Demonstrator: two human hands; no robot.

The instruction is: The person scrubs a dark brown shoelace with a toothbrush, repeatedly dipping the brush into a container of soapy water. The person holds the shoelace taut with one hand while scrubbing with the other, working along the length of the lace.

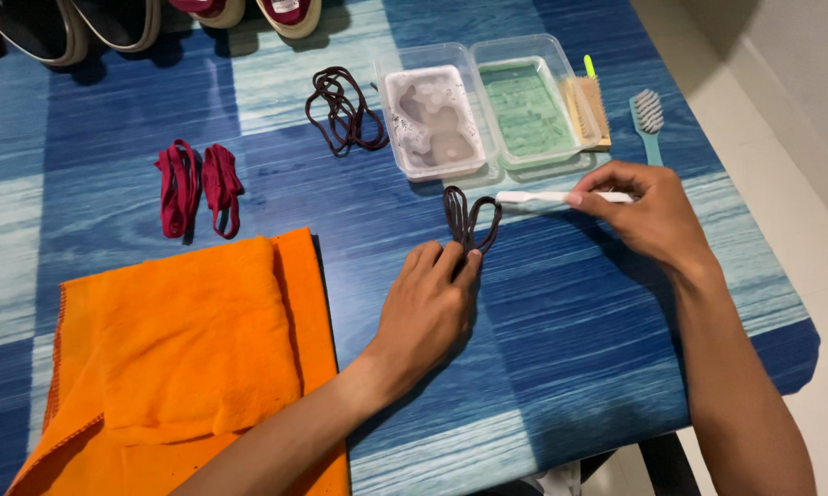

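My left hand rests on the blue table and pins a folded dark shoelace under its fingertips, the loops pointing away from me. My right hand grips a thin white brush, held flat with its head next to the lace loops. Just behind stand two clear plastic tubs, one with cloudy grey water and one with green liquid.
An orange towel lies at the left front. Two folded red laces and another dark lace bundle lie further back. A wooden brush and a teal brush sit right of the tubs. Shoes line the far edge.
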